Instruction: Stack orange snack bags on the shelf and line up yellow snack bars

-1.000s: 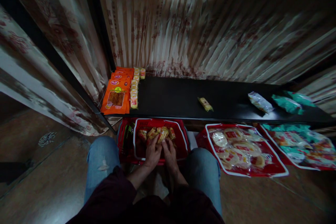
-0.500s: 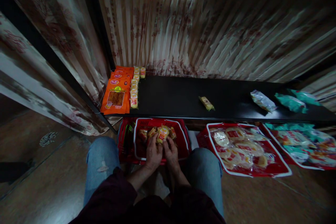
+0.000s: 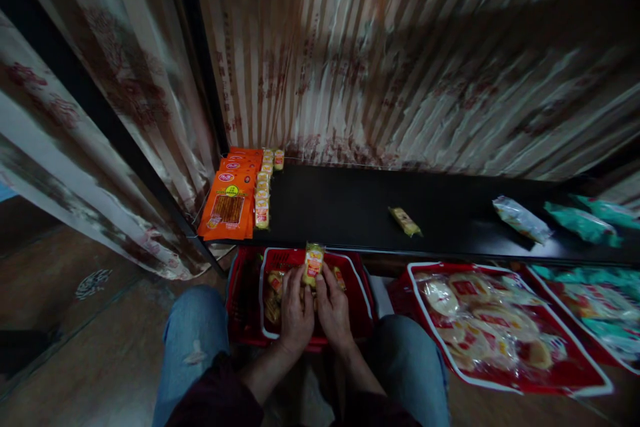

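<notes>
Both hands are closed together over a red basket (image 3: 361, 280) between my knees. My left hand (image 3: 295, 310) and my right hand (image 3: 333, 307) hold a stack of small yellow snack packets (image 3: 313, 263), lifted a little above the basket's far rim. More of the same packets (image 3: 274, 288) lie inside the basket. On the black shelf (image 3: 350, 207) beyond, a row of yellow packets (image 3: 263, 193) stands next to orange snack bags (image 3: 230, 197) at the left end.
A single yellow packet (image 3: 405, 221) lies mid-shelf; a silver bag (image 3: 521, 219) and green bags (image 3: 583, 223) lie at the right. Red trays of wrapped cakes (image 3: 475, 320) and green-wrapped goods (image 3: 595, 293) sit on the floor at right. Striped curtains hang behind and at left.
My hands gathered packets in the basket and raised a stack of them toward the shelf edge. The camera view tilted slightly, shifting the shelf lower in the picture.
</notes>
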`<act>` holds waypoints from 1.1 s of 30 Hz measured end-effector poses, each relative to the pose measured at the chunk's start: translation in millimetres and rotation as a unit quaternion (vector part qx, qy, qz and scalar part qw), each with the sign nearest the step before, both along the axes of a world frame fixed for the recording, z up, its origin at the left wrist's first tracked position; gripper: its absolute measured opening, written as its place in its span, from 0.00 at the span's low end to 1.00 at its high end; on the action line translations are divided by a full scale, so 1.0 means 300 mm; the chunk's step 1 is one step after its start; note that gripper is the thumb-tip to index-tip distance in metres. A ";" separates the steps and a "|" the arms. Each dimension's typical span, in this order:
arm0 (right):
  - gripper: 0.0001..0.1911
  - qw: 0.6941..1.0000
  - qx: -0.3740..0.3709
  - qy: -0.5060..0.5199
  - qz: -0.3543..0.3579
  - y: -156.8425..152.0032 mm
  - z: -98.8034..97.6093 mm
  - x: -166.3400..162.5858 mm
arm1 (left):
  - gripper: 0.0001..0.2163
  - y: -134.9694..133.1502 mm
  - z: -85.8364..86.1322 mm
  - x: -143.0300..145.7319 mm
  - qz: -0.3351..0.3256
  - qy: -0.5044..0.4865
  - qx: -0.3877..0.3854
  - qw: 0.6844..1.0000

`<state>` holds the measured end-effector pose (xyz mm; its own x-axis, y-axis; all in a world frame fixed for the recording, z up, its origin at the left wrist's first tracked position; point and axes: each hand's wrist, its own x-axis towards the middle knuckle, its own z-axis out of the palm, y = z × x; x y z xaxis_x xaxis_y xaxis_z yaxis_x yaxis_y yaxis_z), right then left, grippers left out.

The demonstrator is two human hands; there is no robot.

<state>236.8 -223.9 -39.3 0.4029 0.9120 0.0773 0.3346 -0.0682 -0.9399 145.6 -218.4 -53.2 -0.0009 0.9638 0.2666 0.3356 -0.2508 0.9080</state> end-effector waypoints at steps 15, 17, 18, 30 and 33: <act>0.23 0.998 0.004 0.061 0.027 0.226 0.056 0.003 | 0.15 0.185 0.090 -0.013 0.045 -0.018 0.009 0.999; 0.25 0.996 0.008 0.082 0.038 0.255 0.057 0.005 | 0.15 0.209 0.109 -0.015 0.043 -0.025 0.018 0.999; 0.25 0.995 0.015 0.090 0.042 0.271 0.058 0.006 | 0.16 0.221 0.118 -0.015 0.041 -0.028 0.020 0.999; 0.15 0.998 0.034 0.023 0.056 0.525 0.049 0.028 | 0.20 0.410 0.163 0.019 0.064 -0.020 -0.019 0.998; 0.15 0.998 0.037 0.018 0.055 0.580 0.038 0.025 | 0.20 0.456 0.171 0.028 0.076 -0.021 -0.047 0.996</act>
<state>244.4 -49.9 -27.8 0.3052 0.9430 0.1325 0.3017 0.0362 -0.9527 153.9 -81.6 -1.9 -0.1576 0.9723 0.1726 0.3243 -0.1141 0.9390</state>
